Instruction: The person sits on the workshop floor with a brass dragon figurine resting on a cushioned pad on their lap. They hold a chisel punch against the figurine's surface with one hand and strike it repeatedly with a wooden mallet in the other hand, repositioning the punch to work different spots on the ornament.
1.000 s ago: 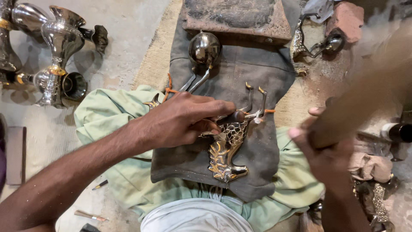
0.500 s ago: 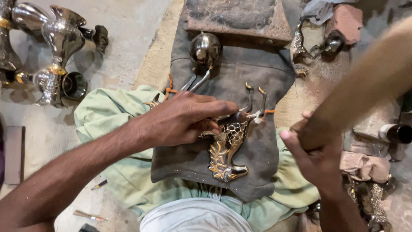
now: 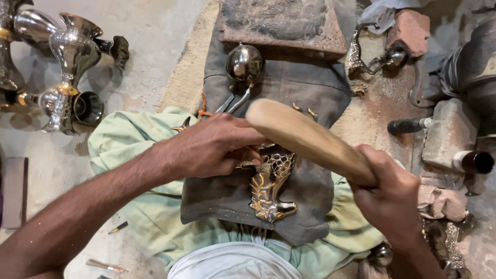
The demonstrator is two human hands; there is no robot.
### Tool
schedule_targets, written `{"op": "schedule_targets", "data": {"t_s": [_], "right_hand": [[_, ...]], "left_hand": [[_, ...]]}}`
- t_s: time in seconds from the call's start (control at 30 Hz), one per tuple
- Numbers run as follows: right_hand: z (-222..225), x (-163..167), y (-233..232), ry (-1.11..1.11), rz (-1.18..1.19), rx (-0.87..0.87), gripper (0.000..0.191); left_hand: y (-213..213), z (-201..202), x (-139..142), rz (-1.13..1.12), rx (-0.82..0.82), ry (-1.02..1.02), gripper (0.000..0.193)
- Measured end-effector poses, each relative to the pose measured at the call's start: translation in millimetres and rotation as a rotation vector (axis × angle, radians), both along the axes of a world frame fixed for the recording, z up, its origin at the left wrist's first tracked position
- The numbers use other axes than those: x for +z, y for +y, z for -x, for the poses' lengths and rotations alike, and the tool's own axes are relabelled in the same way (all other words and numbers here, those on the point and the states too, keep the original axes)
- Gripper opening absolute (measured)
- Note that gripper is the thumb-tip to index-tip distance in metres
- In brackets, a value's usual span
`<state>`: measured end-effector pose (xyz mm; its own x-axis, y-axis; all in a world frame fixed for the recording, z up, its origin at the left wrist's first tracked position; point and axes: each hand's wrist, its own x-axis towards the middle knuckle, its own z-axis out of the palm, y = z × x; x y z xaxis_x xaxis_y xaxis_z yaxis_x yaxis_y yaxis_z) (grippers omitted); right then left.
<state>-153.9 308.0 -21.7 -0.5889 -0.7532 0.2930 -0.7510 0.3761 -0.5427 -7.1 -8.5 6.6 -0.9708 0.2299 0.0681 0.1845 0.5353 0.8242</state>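
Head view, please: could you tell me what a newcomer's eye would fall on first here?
First, the pale wooden mallet, blurred across the middle, gripped by the right hand. Beneath it the left hand presses on a gold-and-silver ornamental metal piece lying on a grey cloth over the lap. At upper left, shiny silver goblets stand on the floor.

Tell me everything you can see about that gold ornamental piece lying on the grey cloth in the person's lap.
The ornamental metal piece looks like cast brass, gold-toned with darker recesses. Its upper part carries a scale-like lattice; its lower part has leafy scrollwork ending in a flared foot near the person's waist. It lies flat on the grey cloth. The left hand presses on its upper end, hiding that part, while the wooden mallet in the right hand crosses above it.
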Motion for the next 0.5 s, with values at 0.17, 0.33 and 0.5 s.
{"op": "schedule_targets", "data": {"t_s": [0.17,0.33,0.5], "right_hand": [[-10.6,-9.8,13.0,0.027,-0.048,-0.003,0.049],[-25.4,-18.5,4.5,-0.838,0.212,-0.153,0.031],[-24.6,-16.8,-28.7,-0.999,0.191,0.019,0.05]], "left_hand": [[-4.2,-8.3,-9.5,-0.021,0.081,-0.049,0.029],[-10.4,-41.5,-27.4,-0.755,0.708,0.347,0.046],[11.9,-51.6,-70.7,-0.488,0.94,0.394,0.05]]}}
